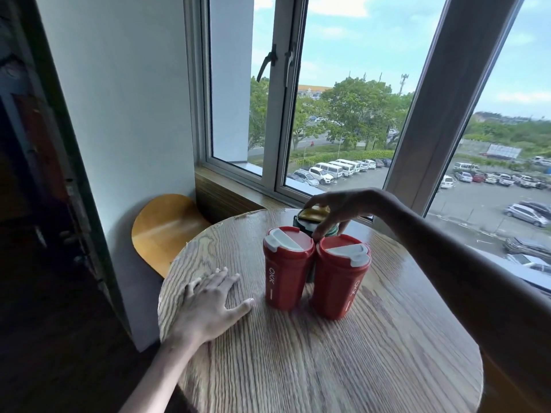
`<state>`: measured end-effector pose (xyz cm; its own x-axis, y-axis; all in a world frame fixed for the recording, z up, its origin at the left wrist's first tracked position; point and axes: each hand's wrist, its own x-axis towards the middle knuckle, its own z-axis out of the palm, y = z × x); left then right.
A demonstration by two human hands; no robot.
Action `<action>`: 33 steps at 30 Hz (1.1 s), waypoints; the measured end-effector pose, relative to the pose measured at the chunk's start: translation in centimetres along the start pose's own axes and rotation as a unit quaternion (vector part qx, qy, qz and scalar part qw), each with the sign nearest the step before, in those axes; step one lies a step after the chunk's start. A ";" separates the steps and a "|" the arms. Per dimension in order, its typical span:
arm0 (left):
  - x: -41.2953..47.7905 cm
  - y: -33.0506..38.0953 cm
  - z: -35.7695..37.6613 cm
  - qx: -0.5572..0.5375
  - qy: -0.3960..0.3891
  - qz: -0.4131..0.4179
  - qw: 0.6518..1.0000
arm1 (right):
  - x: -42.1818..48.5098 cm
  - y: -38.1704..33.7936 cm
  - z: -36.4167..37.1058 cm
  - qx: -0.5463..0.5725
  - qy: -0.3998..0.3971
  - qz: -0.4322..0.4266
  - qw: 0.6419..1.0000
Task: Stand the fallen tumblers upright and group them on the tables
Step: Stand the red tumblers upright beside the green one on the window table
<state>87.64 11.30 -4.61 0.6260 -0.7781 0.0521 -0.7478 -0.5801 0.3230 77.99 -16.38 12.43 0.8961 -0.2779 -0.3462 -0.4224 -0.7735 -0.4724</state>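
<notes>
The left hand (208,302) lies flat on the surface (328,368), fingers spread, holding nothing. The left red tumbler (286,272) and right red tumbler (343,278) stand upright, side by side. Just behind them, the right hand (337,210) grips the green tumbler (304,220) by its lid. Risk: on withdrawal, the thumb may clip a red rim and topple it.
</notes>
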 end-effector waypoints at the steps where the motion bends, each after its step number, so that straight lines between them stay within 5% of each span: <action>1: 0.1 -0.2 0.2 0.009 0.009 0.003 1.000 | -0.2 -0.2 0.0 0.000 -0.002 0.008 1.000; 5: 0.5 -0.6 0.6 0.011 0.026 0.009 1.000 | -2.1 -0.2 -0.2 0.017 0.039 0.009 0.999; 8: 0.4 -0.6 0.7 -0.002 0.039 0.018 0.999 | -4.0 1.0 0.8 0.050 0.171 -0.028 0.984; 13: -0.8 0.9 0.3 0.017 0.127 0.055 0.990 | -7.3 4.7 9.5 0.302 0.473 -0.077 0.824; 15: -0.9 1.9 0.2 0.002 0.129 0.065 0.989 | -7.2 6.8 13.6 0.369 0.448 -0.038 0.814; 20: 0.3 5.6 1.2 -0.231 0.045 0.044 0.971 | -6.1 9.5 20.2 0.275 0.322 0.005 0.906; 27: 0.9 5.4 2.0 -0.269 0.064 0.035 0.960 | -5.8 9.2 20.9 0.296 0.349 -0.012 0.889; 33: 0.6 5.9 1.8 -0.257 0.059 0.016 0.964 | -6.3 9.4 20.7 0.220 0.353 0.028 0.909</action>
<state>83.17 7.00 -4.36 0.6478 -0.7430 0.1680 -0.5777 -0.3354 0.7442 65.52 -10.13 -6.57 0.6702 -0.7263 0.1524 -0.3452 -0.4869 -0.8023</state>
